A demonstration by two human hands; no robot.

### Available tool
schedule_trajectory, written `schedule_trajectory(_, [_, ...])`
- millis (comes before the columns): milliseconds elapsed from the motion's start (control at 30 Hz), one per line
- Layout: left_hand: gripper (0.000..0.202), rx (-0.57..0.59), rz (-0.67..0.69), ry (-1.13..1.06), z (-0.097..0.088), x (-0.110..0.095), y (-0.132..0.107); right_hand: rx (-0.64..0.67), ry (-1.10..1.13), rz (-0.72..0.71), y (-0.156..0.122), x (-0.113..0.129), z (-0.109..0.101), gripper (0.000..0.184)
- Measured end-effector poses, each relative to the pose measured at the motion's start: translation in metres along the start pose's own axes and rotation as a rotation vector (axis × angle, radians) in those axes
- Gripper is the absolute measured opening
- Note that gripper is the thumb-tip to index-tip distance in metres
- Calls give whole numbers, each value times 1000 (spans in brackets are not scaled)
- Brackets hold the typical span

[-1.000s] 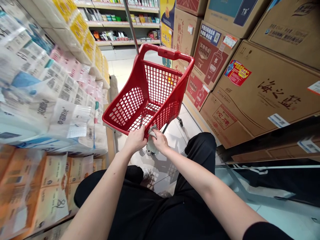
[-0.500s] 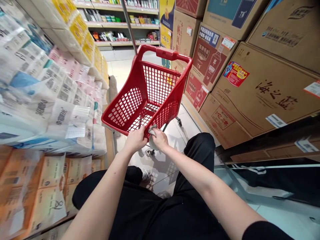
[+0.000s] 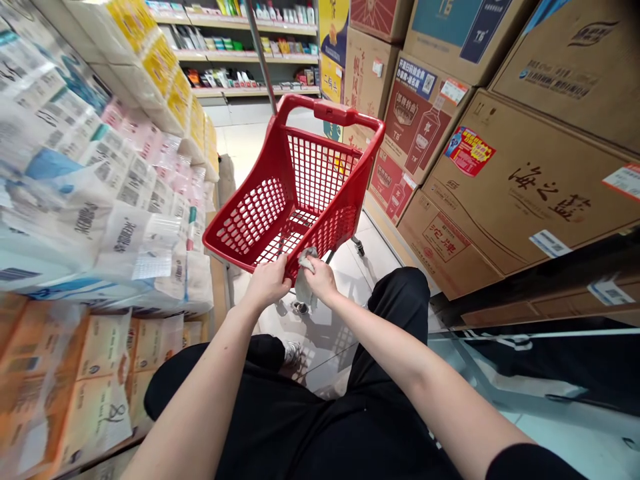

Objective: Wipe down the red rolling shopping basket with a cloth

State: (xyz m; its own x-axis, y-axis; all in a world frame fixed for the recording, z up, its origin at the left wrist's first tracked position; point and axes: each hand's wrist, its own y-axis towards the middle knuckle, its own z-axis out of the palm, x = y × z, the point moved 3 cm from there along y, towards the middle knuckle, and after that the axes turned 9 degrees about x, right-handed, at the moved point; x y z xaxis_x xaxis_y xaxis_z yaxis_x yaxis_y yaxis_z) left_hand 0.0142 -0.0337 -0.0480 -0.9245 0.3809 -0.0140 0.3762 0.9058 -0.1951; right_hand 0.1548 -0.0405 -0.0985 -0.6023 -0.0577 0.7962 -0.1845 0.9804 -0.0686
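Note:
A red plastic shopping cart (image 3: pixel 227 248) with a lattice basket stands in front of me, its near rim toward my body. The basket holds nothing that I can see. My left hand (image 3: pixel 267 283) is closed over the near rim, close to the corner. Just right of it, my right hand (image 3: pixel 320 279) presses a grey cloth (image 3: pixel 307 257) against the cart's near right corner. The cloth's loose end hangs below my fingers. Some of my right fingertips are hidden behind the cloth.
Stacked cardboard cartons (image 3: pixel 540 193) line the right side. Wrapped tissue packs (image 3: pixel 125 233) are piled along the left, above orange packs (image 3: pixel 100 373). Shelves of bottles (image 3: pixel 240 53) stand at the back. A metal pole (image 3: pixel 260 53) rises behind the cart. Caster wheels (image 3: pixel 300 307) rest on the tiles.
My right hand and the cloth have shifted very slightly at the cart's corner, and more of the cloth hangs down. My left hand keeps its hold on the rim.

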Motion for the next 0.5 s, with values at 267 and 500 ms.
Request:
schedule_trajectory(267, [31, 23, -24, -2, -1, 16, 7, -63, 32, 72, 2, -11, -9, 39])
schedule_trajectory(500, [35, 23, -21, -24, 0, 15, 7, 88, -21, -9, 12, -2, 10, 36])
